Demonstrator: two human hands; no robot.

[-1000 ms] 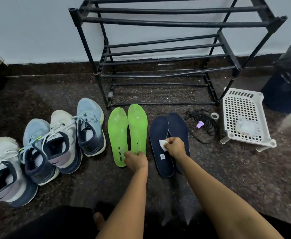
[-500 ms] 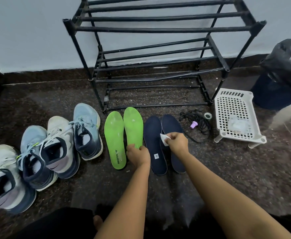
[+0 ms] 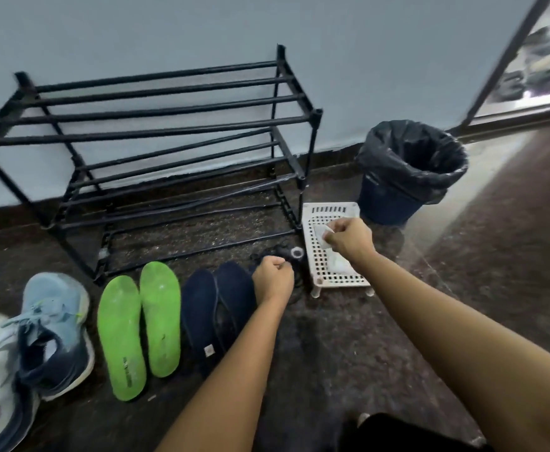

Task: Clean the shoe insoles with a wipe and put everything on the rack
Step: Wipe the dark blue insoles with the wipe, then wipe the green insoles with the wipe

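So the right hand (image 3: 348, 239) is up over the white perforated tray (image 3: 332, 283), thumb and fingers pinching a small white wipe (image 3: 323, 232) just above the grid. The left hand (image 3: 273, 282) is curled into a loose fist over the toe end of the navy insoles (image 3: 201, 314), right by a tangle of black cords (image 3: 285, 254) – honestly can't tell if it's gripping anything. The green insoles (image 3: 122, 337) lie flat on the dark floor, side by side, just left of the navy pair and in front of the black shoe rack (image 3: 169, 119). Sneakers (image 3: 55, 331) are bunched at the far left – and a bin (image 3: 410, 168) with a black liner stands behind the tray, by the wall.
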